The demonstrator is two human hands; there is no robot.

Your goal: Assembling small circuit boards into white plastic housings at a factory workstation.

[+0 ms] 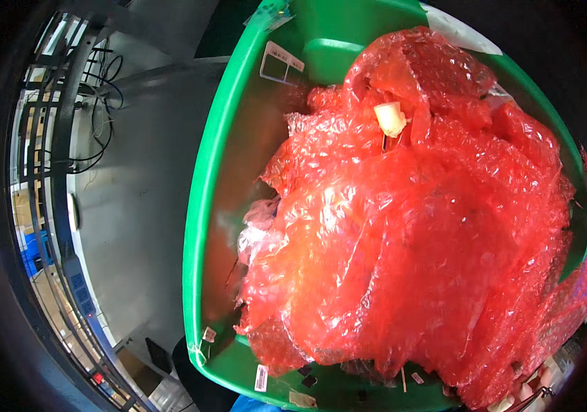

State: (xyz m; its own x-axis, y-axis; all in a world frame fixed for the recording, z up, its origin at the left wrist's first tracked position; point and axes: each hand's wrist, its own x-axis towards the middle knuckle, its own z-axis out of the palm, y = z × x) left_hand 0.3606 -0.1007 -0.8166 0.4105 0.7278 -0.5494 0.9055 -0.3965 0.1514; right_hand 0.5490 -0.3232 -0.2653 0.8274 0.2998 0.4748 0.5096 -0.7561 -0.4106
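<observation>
A large crumpled sheet of red bubble wrap (389, 233) fills most of a green plastic bin (200, 178) and hangs over its right side. From a fold near the top, a short cream-coloured cylindrical piece (391, 119) sticks out. At the lower right edge, pale skin-coloured parts that look like my right hand (544, 379) show beside the wrap's near corner. Wrap and the picture's edge hide most of its fingers, so its grip cannot be made out. A thin dark wire-like thing (546, 392) lies close to it. My left hand is not in view.
Small labels and dark scraps (309, 380) lie along the bin's near inside wall. A white label (281, 63) is on the left wall. Left of the bin stretches a grey surface (149, 192), with black cables (104, 130) and a metal rack (63, 172) beyond.
</observation>
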